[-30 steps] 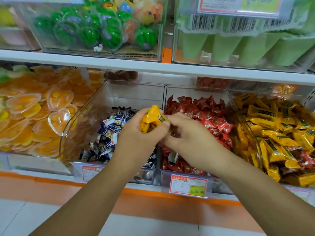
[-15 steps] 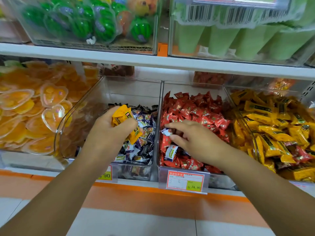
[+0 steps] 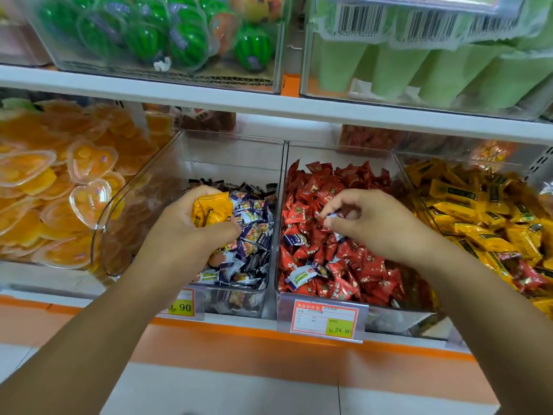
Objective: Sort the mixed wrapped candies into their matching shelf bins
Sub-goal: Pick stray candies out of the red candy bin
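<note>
My left hand (image 3: 185, 232) grips a bunch of yellow wrapped candies (image 3: 211, 209) above the clear bin of purple-and-white candies (image 3: 254, 235). My right hand (image 3: 368, 223) hovers over the bin of red candies (image 3: 344, 259) and pinches a small purple-and-white candy (image 3: 332, 216) between thumb and fingertips. Two more purple-and-white candies (image 3: 300, 277) lie among the red ones near the bin's front. The bin of yellow candies (image 3: 484, 223) stands to the right, with a few red candies (image 3: 526, 275) mixed in at its front.
A bin of heart-shaped orange jelly cups (image 3: 59, 187) stands at the left. The upper shelf holds watermelon-shaped sweets (image 3: 143, 37) and green tubes (image 3: 419, 70). Price tags (image 3: 324, 320) hang on the bin fronts above the orange shelf edge (image 3: 239, 327).
My hands have parted. The left hand carried the yellow candies left over the purple-and-white bin. The right hand reached into the red bin and lifted a purple-and-white candy.
</note>
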`<state>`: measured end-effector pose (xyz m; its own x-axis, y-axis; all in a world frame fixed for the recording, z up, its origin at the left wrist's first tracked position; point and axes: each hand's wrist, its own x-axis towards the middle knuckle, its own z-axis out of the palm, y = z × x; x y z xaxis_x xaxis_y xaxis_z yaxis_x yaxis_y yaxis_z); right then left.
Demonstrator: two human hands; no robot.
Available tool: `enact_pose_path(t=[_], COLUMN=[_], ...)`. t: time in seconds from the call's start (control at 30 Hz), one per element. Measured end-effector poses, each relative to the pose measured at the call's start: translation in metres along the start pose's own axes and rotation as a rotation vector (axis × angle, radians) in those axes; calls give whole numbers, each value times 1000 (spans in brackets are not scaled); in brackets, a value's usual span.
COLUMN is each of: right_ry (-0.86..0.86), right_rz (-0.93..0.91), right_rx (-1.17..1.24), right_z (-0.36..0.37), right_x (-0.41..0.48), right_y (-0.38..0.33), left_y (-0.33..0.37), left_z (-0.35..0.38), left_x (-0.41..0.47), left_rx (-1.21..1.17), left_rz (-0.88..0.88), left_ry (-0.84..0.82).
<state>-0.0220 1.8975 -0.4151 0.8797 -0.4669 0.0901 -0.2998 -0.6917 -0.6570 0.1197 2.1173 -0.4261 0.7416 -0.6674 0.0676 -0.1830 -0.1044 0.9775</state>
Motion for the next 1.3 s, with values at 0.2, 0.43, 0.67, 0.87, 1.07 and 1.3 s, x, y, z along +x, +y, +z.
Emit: enact_pose_path(t=[0.2, 0.43, 0.67, 0.87, 1.07, 1.3], right_ry=[-233, -113, -473, -516, -406, -285], right_rz=[-126, -20, 9, -52, -38, 41], right_rx=[-309, -106, -193, -311, -156, -41], right_z=[45, 24, 2, 32, 25, 9], right_x=[3, 7, -17, -17, -13, -8], right_y=[-7, -7, -9, -6, -2, 1], left_y=[4, 5, 4, 4, 5, 4], left_z=[8, 8, 4, 3, 3, -1], left_x=[-7, -8, -8, -12, -14, -15], left_rx=[87, 201, 266, 285, 312, 336], left_rz=[2, 32, 34, 27, 27, 23], left_ry=[18, 12, -6, -2, 5, -13])
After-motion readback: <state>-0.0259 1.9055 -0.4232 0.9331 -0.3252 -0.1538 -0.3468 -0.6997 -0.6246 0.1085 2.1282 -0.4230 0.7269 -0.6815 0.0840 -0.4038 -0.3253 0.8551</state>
